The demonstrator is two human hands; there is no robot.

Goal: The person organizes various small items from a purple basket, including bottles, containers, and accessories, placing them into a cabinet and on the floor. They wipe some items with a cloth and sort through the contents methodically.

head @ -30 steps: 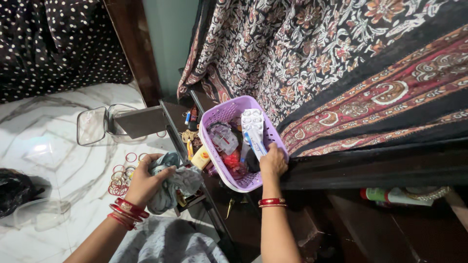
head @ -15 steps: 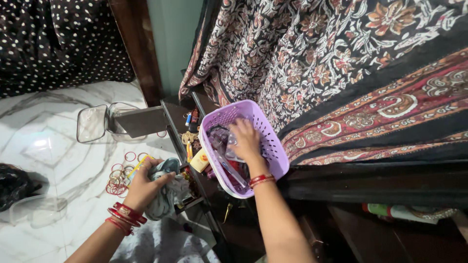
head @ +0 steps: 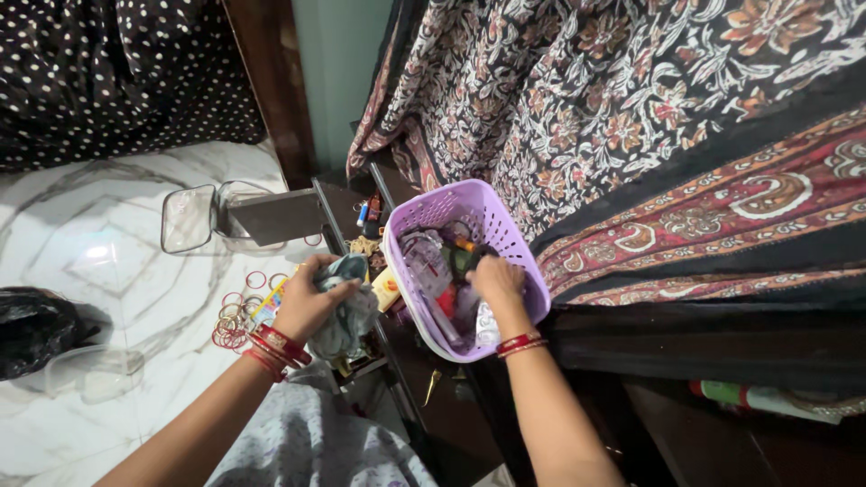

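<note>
A lilac plastic basket (head: 505, 225) with a perforated wall sits on a dark wooden ledge, full of small packets and bottles. My right hand (head: 494, 280) is inside it, fingers curled around a dark green item among the contents. My left hand (head: 311, 302) is beside the basket to the left, closed on a bunched grey-blue cloth (head: 347, 311). Red bangles ring both wrists.
A patterned dark bedspread (head: 649, 135) hangs at the right. Loose bangles (head: 236, 320) lie on the white marble floor (head: 108, 271) with a clear plastic box (head: 194, 216) and a black bag (head: 32, 329). Small items fill the dark drawer (head: 361, 225) by the basket.
My right hand left the basket's rim, reached into it, and now sits lower among the contents. My left hand with the cloth lifted slightly toward the basket.
</note>
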